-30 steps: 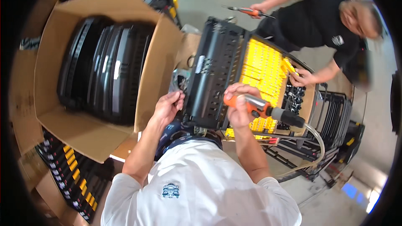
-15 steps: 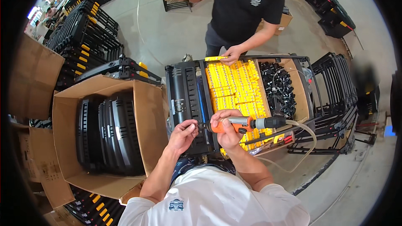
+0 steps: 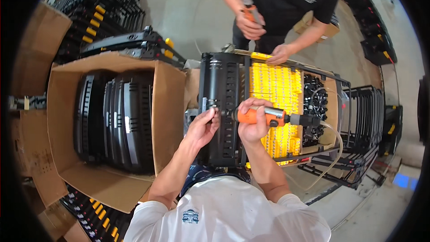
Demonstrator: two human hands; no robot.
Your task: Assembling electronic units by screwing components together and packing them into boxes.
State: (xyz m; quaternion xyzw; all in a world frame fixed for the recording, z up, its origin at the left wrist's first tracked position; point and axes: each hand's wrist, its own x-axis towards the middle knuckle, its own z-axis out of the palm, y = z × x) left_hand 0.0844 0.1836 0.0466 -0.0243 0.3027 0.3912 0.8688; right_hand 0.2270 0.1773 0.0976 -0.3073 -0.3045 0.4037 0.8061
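My right hand (image 3: 253, 123) is wrapped round an orange air screwdriver (image 3: 273, 117), held level with its nose pointing left. A clear hose (image 3: 337, 140) trails from its back end. My left hand (image 3: 202, 127) is closed in a pinch at the driver's tip; whatever small piece sits between the fingers is too small to make out. Below both hands lies a black slotted plastic panel (image 3: 229, 145) on a black frame. To its right are rows of yellow plastic pieces (image 3: 274, 83).
Across from me a co-worker holds another orange driver (image 3: 252, 14) and touches a yellow piece (image 3: 260, 56) on the frame's far rail. A cardboard box (image 3: 169, 121) of black panels stands at left. Another box (image 3: 330, 90) holds small black parts. Stacked black frames (image 3: 367, 116) stand at right.
The co-worker has brought the orange driver in from the upper left, over the yellow piece. My view has shifted; my hands keep the same hold, with the driver's nose still at my left fingers.
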